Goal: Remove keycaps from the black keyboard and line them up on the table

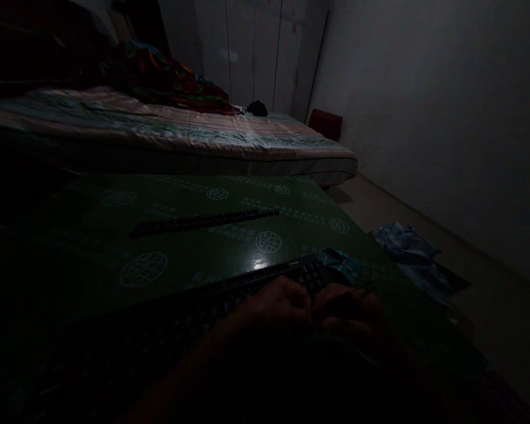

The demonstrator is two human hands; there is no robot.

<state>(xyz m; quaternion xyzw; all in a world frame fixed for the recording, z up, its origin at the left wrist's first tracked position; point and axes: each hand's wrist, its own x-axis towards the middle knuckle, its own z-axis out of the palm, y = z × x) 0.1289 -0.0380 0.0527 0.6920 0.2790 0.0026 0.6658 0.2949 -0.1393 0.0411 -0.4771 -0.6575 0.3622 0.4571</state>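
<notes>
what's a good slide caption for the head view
Bare left hand and right hand close together at a black rectangular keyboard on a green globe-printed tabletop in dim light.

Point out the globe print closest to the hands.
The globe print just beyond the glare, nearest the left hand; the others lie farther from that hand and the right hand.
</notes>
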